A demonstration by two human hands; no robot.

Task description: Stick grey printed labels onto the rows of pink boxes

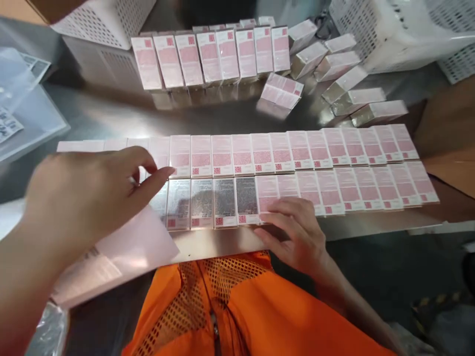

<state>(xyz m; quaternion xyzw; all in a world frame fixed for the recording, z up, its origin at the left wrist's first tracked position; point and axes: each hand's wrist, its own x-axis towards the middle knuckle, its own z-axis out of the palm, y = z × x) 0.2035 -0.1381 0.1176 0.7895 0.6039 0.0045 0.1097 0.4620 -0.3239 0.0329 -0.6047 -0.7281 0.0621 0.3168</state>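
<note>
Two long rows of small pink-and-white boxes (282,153) lie flat side by side on a steel table (111,116). My left hand (89,198) hovers over the left end of the rows, fingers curled, index finger reaching toward a box in the back row; it seems to pinch something small, unclear what. Beneath it lies a pale pink sheet (137,244). My right hand (293,230) rests flat on the front row near the middle, fingertips on a pink box (269,195) next to several boxes with silver faces (215,202).
Another row of the same boxes (211,57) stands upright at the back, with loose boxes (341,81) tipped over to its right. White perforated baskets (107,20) stand at the back left and back right (393,24). Clear plastic bags (22,109) lie at far left.
</note>
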